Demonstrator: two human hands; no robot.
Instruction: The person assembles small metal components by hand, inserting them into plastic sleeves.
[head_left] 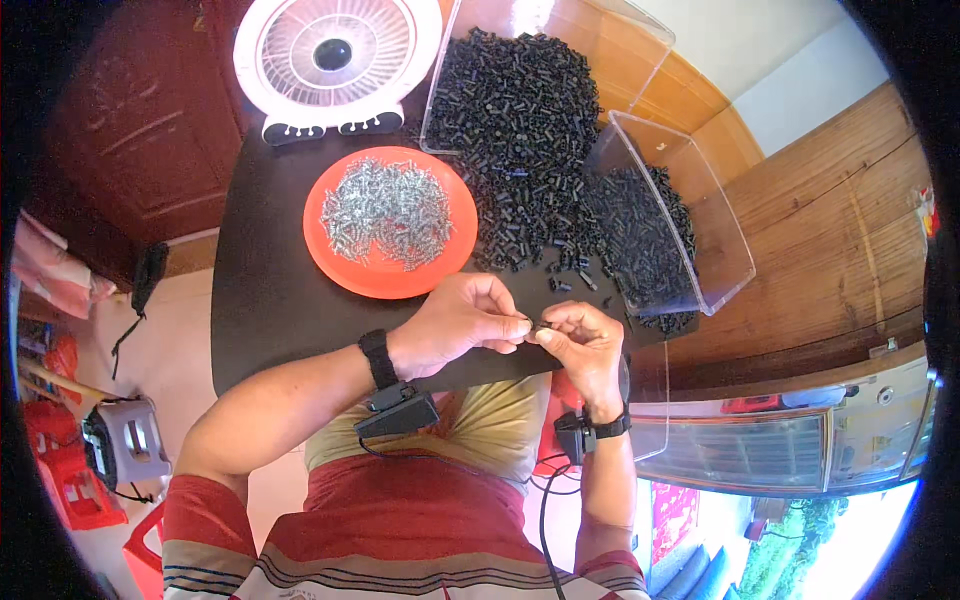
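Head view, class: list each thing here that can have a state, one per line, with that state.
Left hand: fingertips pinched on a small dark part, meeting the right hand.
Right hand: fingertips pinched on the same part.
Orange plate: flat on the table, heaped with silvery screws.
Far clear bin: tipped, black parts spilling out.
Near clear bin: tilted, partly filled.
Fan: upright; running or not, cannot tell.
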